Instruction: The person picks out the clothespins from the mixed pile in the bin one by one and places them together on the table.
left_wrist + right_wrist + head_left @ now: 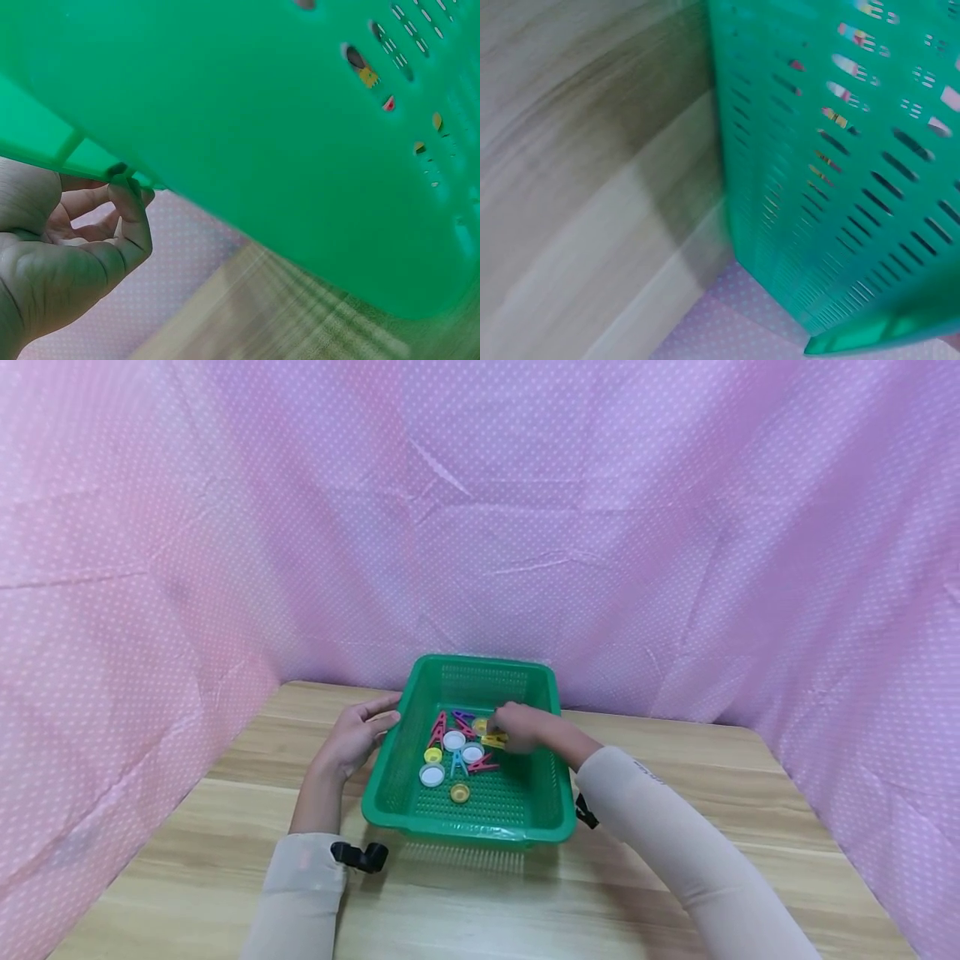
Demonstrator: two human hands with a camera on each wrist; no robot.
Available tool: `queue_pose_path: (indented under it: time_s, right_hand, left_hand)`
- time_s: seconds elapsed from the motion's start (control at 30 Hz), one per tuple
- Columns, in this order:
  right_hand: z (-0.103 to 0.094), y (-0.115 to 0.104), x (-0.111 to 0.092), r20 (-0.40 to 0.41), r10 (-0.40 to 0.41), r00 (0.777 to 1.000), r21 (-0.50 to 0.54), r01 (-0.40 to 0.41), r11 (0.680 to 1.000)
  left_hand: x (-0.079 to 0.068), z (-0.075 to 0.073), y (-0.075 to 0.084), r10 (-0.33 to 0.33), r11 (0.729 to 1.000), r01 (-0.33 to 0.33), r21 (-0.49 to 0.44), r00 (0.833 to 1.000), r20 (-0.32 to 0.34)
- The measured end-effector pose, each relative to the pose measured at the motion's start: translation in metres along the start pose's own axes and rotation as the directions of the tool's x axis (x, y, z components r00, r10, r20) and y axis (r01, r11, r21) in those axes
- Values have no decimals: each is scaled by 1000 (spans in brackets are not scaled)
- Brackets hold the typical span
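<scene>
A green plastic basket (pixel 468 832) with slotted walls holds several small things. My left hand (pixel 355 737) grips its left rim; the left wrist view shows the thumb and fingers (pixel 133 217) pinching the edge. My right hand (pixel 519 725) reaches inside over the right side, its curled fingers at a yellow clothespin (pixel 492 741), which the hand partly covers. Around it lie pink clothespins (pixel 438 729), a blue clothespin (pixel 458 763), a purple clothespin (pixel 462 716), white bottle caps (pixel 432 775) and yellow caps (pixel 460 793). In the right wrist view the basket wall (pixel 870 180) hides the fingers.
The basket is on a wood-grain table (pixel 262 827). Pink dotted cloth (pixel 480 527) hangs behind the table and along both sides. Black wrist-camera mounts (pixel 360 857) sit on the sleeves, the left one close to the basket's near left corner.
</scene>
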State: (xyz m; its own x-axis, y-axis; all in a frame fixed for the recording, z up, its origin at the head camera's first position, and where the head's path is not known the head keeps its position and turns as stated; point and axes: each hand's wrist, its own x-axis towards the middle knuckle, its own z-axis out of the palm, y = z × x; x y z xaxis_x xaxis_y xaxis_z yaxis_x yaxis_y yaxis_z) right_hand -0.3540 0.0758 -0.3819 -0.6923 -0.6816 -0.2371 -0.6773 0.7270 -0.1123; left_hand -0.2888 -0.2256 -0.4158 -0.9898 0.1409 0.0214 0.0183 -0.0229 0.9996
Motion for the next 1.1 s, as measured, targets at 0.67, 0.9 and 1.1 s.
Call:
queue_pose_path:
  time_s: [0.67,0.9,1.1]
  right_hand:
    - [-42,22,-45,-158,-72,985,117,91,989]
    - [-50,46,-70,-226,-29,974,142,62,988]
    - [-53,67,-93,-278,-6,961,172,56,983]
  left_hand:
    - [-3,0,-3,-28,1000,28,14,1000,-5]
    - [-4,1,-3,-22,1000,22,3,1000,-6]
    - [-3,2,-1,-21,1000,21,-1,1000,-1]
